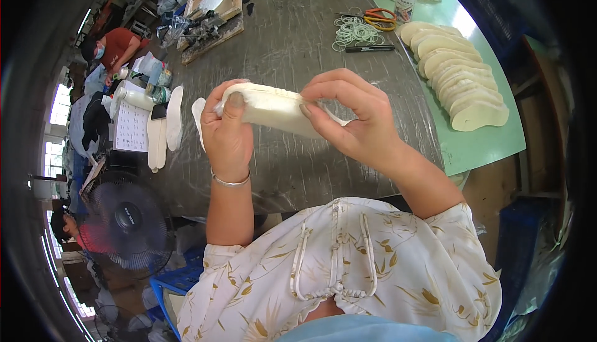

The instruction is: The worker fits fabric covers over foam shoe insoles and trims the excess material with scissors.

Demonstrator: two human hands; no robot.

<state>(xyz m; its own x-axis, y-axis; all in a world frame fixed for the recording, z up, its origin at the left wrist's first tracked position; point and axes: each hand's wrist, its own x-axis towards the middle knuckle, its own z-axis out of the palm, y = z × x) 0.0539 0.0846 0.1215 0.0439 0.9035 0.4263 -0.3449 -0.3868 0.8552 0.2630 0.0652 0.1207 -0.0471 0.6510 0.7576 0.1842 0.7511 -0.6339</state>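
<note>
Above the dark table, my left hand grips one end of a cream, soft, padded piece, with the thumb pressed on its face. It is bent, and its upper edge looks layered; whether it is an insole I cannot tell. My right hand pinches the other end of this piece between thumb and fingers. Part of a white insole shows just behind my left hand. More pale insoles lie to the left.
On the green board at right, a row of cream curved pieces overlaps below a bottle. Orange-handled scissors, pale elastic bands and a black pen lie nearby. A fan stands at left; two people work beyond.
</note>
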